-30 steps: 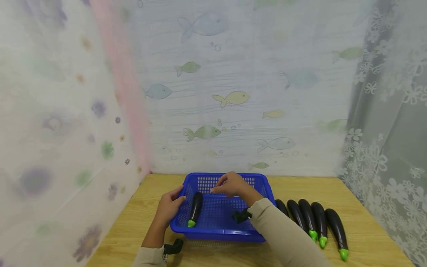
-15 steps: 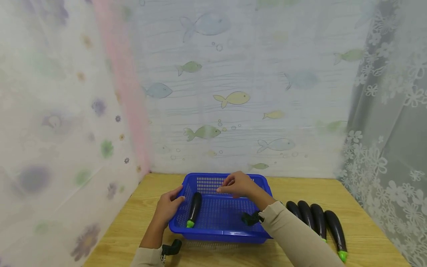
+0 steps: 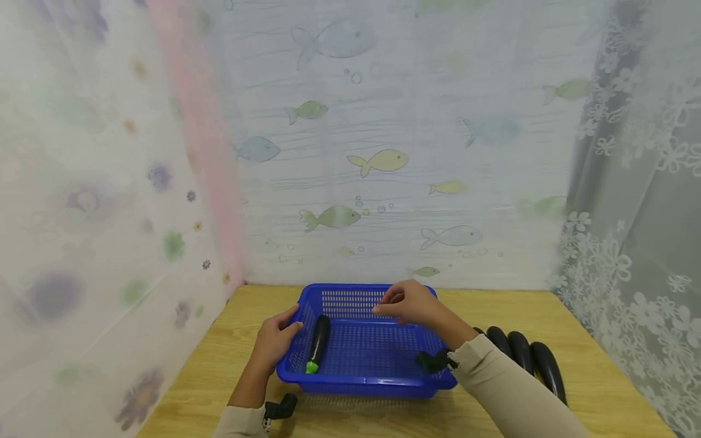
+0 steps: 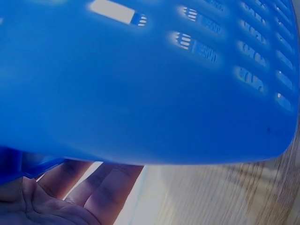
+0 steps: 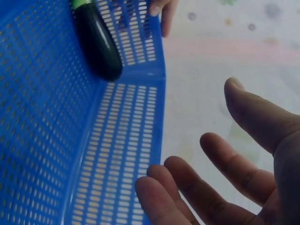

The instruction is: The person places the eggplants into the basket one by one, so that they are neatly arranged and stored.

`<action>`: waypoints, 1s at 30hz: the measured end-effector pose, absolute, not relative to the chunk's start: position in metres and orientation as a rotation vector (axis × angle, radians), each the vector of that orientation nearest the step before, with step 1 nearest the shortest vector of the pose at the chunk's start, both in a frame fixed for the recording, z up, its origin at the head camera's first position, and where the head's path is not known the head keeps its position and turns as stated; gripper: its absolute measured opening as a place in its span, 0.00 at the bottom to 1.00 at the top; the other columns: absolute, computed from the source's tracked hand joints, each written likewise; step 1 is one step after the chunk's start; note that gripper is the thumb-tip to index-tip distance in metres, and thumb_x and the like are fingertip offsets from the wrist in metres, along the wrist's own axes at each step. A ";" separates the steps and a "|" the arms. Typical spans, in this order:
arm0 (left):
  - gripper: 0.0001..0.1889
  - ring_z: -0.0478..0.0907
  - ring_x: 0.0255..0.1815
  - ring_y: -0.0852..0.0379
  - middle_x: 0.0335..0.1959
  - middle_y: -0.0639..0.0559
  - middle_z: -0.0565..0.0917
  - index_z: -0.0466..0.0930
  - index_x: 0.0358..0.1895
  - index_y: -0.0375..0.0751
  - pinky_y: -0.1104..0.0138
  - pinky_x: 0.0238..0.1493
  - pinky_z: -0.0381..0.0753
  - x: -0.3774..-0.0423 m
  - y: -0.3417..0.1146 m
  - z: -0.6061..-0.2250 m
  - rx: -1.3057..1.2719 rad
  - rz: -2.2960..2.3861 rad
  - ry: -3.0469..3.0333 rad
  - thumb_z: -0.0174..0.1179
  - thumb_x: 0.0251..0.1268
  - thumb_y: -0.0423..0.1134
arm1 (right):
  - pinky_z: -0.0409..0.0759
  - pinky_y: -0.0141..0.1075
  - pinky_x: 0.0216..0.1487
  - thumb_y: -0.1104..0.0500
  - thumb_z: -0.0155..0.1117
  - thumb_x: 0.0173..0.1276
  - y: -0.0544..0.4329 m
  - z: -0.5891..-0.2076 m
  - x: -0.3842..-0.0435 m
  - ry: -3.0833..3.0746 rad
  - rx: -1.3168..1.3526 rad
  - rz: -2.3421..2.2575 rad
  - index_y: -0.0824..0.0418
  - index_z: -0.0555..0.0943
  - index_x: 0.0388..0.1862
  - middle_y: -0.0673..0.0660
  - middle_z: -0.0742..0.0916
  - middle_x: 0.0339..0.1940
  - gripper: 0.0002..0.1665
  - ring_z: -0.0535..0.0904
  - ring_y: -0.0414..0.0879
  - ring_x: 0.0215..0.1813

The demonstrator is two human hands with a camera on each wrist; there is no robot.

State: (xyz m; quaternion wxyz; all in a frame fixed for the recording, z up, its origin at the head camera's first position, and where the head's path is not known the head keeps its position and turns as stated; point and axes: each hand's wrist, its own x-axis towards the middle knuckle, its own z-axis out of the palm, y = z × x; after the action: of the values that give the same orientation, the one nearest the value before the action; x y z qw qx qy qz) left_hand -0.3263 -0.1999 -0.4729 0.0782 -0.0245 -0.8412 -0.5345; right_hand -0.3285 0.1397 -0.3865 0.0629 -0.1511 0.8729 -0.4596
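A blue plastic basket with slotted walls stands on the table. My left hand holds its left rim, the thumb over the edge and the fingers outside, as the left wrist view also shows under the basket wall. One dark eggplant with a green cap lies inside along the left wall. Over the basket's back right part hovers my right hand, its fingers loosely bent around nothing. In the right wrist view, that hand is beside the basket's far wall, thumb apart from the fingers.
Several more eggplants lie side by side on the wooden table right of the basket, partly hidden by my right sleeve. A fish-patterned curtain hangs behind the table, and another curtain closes the left side.
My right hand has moved rightward over the basket, away from the eggplant inside, and its sleeve covers more of the eggplants on the table. The left hand keeps its hold on the rim.
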 end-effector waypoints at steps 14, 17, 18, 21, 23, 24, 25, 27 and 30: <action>0.29 0.78 0.68 0.36 0.72 0.37 0.76 0.72 0.76 0.46 0.42 0.66 0.78 -0.327 -0.201 -0.475 -0.078 -1.603 -2.522 0.61 0.73 0.38 | 0.90 0.44 0.41 0.45 0.75 0.65 0.199 -0.387 -0.310 2.749 -0.391 -1.405 0.57 0.87 0.44 0.55 0.89 0.43 0.19 0.87 0.46 0.43; 0.29 0.78 0.68 0.36 0.71 0.37 0.77 0.72 0.75 0.45 0.42 0.65 0.78 -0.328 -0.201 -0.475 -0.082 -1.604 -2.522 0.61 0.73 0.38 | 0.90 0.44 0.42 0.44 0.75 0.65 0.214 -0.388 -0.305 2.797 -0.331 -1.402 0.57 0.87 0.44 0.55 0.89 0.44 0.20 0.87 0.47 0.44; 0.29 0.78 0.68 0.36 0.71 0.37 0.77 0.72 0.75 0.45 0.42 0.66 0.78 -0.329 -0.200 -0.474 -0.081 -1.605 -2.522 0.61 0.72 0.38 | 0.90 0.43 0.41 0.43 0.75 0.65 0.219 -0.388 -0.303 2.812 -0.316 -1.399 0.57 0.87 0.45 0.55 0.89 0.44 0.20 0.87 0.47 0.44; 0.29 0.78 0.69 0.36 0.71 0.37 0.77 0.72 0.75 0.45 0.42 0.66 0.78 -0.329 -0.199 -0.473 -0.081 -1.611 -2.522 0.61 0.72 0.37 | 0.90 0.42 0.41 0.43 0.75 0.65 0.234 -0.391 -0.297 2.835 -0.280 -1.408 0.58 0.86 0.45 0.56 0.89 0.45 0.21 0.87 0.48 0.44; 0.28 0.78 0.69 0.36 0.71 0.37 0.77 0.72 0.75 0.44 0.43 0.66 0.78 -0.328 -0.199 -0.474 -0.081 -1.610 -2.524 0.61 0.73 0.38 | 0.90 0.43 0.41 0.43 0.74 0.65 0.244 -0.394 -0.293 2.850 -0.260 -1.403 0.59 0.86 0.46 0.56 0.89 0.45 0.22 0.87 0.47 0.44; 0.29 0.78 0.69 0.37 0.71 0.37 0.77 0.72 0.75 0.45 0.43 0.66 0.78 -0.328 -0.199 -0.474 -0.078 -1.613 -2.526 0.61 0.73 0.38 | 0.90 0.44 0.42 0.43 0.74 0.66 0.250 -0.395 -0.291 2.855 -0.252 -1.400 0.59 0.86 0.46 0.56 0.89 0.46 0.22 0.87 0.47 0.44; 0.28 0.78 0.69 0.37 0.71 0.37 0.77 0.72 0.75 0.45 0.43 0.66 0.78 -0.328 -0.199 -0.474 -0.076 -1.611 -2.526 0.61 0.73 0.38 | 0.90 0.44 0.42 0.43 0.74 0.66 0.255 -0.397 -0.289 2.859 -0.243 -1.398 0.59 0.86 0.46 0.57 0.89 0.46 0.22 0.87 0.46 0.45; 0.28 0.78 0.69 0.37 0.71 0.37 0.77 0.72 0.75 0.45 0.43 0.66 0.78 -0.327 -0.200 -0.474 -0.073 -1.607 -2.525 0.61 0.73 0.38 | 0.90 0.45 0.43 0.42 0.73 0.67 0.266 -0.399 -0.286 2.876 -0.222 -1.384 0.59 0.86 0.47 0.57 0.88 0.47 0.23 0.87 0.47 0.45; 0.28 0.79 0.68 0.38 0.71 0.38 0.77 0.72 0.75 0.45 0.44 0.66 0.79 -0.326 -0.200 -0.474 -0.073 -1.609 -2.519 0.61 0.72 0.38 | 0.89 0.46 0.43 0.42 0.72 0.68 0.283 -0.401 -0.280 2.892 -0.191 -1.361 0.60 0.86 0.49 0.59 0.88 0.50 0.24 0.87 0.48 0.46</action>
State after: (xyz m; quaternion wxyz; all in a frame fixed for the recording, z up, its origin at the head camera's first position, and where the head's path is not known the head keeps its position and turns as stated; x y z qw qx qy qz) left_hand -0.3256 -0.1999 -0.4738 0.0758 -0.0243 -0.8402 -0.5365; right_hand -0.2801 0.2827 -0.4014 -0.0301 -0.0597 0.9028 -0.4249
